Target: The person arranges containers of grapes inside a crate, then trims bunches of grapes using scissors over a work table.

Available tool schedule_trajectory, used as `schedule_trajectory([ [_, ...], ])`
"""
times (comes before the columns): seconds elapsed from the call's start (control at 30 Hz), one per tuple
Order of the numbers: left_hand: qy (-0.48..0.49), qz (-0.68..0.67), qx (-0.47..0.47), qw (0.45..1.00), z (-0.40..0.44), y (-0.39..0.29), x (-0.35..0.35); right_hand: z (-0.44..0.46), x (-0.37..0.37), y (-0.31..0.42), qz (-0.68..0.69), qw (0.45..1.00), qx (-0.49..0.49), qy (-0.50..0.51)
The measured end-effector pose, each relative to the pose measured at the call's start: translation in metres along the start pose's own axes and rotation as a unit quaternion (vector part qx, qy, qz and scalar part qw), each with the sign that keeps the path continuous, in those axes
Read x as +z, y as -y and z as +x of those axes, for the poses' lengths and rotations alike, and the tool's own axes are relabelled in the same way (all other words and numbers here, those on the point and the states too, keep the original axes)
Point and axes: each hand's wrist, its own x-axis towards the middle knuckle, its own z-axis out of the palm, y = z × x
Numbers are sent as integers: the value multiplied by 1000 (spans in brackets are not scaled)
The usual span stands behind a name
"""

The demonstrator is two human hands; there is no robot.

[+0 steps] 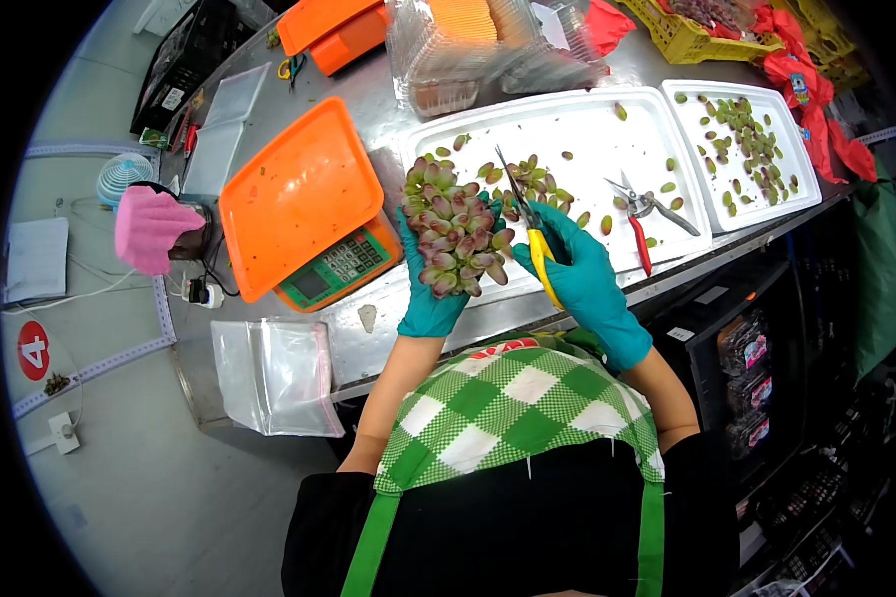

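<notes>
My left hand [431, 310], in a teal glove, is wrapped round a cluster of succulent rosettes [448, 227] with green and purplish-pink leaves, held above the near-left part of a white tray [508, 134]. In my teal-gloved right hand [592, 289] is a pair of yellow-handled snips [540, 261]. Their narrow blades point up and away, just right of the succulent; whether they touch it I cannot tell. Loose succulent leaves [538, 182] lie in the tray beyond the snips. Red-handled pruning shears [639, 219] rest at its right side.
A second white tray [806, 189] with many loose leaves adjoins on the right. To the left stands an orange digital scale [304, 199], with plastic bags [274, 373] near the table's front edge. Clear plastic boxes [438, 70] and a yellow crate [707, 45] sit behind.
</notes>
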Motion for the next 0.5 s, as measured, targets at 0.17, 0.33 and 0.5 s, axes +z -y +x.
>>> schedule_trajectory([
  [0.17,-32,30,-14,999,-6,-8,25,-6,-5,4,-66,998,-21,-2],
  [0.33,-54,167,75,982,-9,-17,40,-10,-6,9,-81,996,-6,-21],
  [0.5,52,44,26,997,-7,-14,33,1,10,11,16,999,-48,-10],
])
